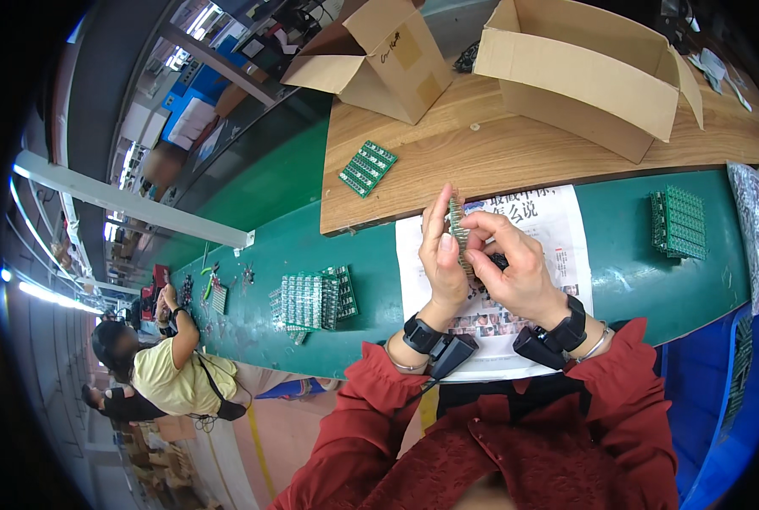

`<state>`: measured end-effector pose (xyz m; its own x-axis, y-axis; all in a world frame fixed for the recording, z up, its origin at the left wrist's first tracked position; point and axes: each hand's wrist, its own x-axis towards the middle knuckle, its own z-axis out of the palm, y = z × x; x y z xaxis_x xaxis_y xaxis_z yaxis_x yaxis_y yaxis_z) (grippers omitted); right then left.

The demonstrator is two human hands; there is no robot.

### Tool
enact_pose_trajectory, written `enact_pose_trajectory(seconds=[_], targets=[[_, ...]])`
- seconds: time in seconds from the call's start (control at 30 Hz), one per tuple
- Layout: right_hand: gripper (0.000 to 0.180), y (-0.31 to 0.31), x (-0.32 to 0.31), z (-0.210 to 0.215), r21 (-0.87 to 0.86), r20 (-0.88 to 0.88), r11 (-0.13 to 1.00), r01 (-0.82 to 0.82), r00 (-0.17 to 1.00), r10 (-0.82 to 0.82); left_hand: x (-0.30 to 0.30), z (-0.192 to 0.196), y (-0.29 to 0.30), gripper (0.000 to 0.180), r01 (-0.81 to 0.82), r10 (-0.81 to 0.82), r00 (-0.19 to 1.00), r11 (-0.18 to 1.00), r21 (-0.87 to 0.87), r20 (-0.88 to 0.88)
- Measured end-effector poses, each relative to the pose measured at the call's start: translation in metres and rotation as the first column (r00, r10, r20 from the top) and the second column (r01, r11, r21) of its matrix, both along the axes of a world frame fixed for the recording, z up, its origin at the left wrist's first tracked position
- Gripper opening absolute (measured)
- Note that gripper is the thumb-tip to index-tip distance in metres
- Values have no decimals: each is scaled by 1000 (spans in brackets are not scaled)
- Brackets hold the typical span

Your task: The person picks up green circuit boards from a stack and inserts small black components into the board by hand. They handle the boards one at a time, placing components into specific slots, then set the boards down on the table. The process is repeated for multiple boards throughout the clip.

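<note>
My left hand (445, 270) holds a green circuit board (457, 225) up on its edge, fingers stretched along one side of it. Against the board's other side, my right hand (520, 265) has its thumb and fingers bent close together; whatever lies between those fingertips is too small to make out. Beneath both hands a printed newspaper sheet (571, 270) covers part of the green bench. Some small dark parts (497, 261) lie on it, partly hidden by my right hand.
Stacked circuit boards (311, 299) are at left, another stack (679, 223) at right beside a plastic bag (758, 225). One board (368, 168) lies on the wooden board (447, 161). Two open cartons (409, 72) (579, 85) stand behind. A co-worker (175, 365) sits far left.
</note>
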<state>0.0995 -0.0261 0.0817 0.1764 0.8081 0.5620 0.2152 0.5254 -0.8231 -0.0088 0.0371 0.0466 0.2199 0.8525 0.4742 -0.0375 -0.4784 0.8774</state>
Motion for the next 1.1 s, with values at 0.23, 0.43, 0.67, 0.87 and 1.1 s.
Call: enact_pose_trajectory(seconds=[0.23, 0.43, 0.67, 0.87, 1.1], targets=[[42, -1, 5, 1, 75, 143, 993, 88, 985, -98, -3, 0, 0, 75, -32, 33, 999, 997, -76, 15], [55, 1, -2, 1, 43, -54, 998, 40, 998, -38, -1, -3, 0, 77, 29, -25, 999, 995, -92, 45], [48, 0, -2, -1, -14, -36, 999, 32, 999, -33, -4, -3, -1, 80, 24, -24, 1000, 998, -53, 6], [43, 0, 1, 0, 95, 71, 994, 59, 995, -66, -1, 6, -3, 81, -13, 14, 999, 999, 29, -43], [43, 0, 8, 2, 234, 275, 970, 58, 953, -123, -4, -1, -2, 77, 8, 0, 998, 993, -121, 65]])
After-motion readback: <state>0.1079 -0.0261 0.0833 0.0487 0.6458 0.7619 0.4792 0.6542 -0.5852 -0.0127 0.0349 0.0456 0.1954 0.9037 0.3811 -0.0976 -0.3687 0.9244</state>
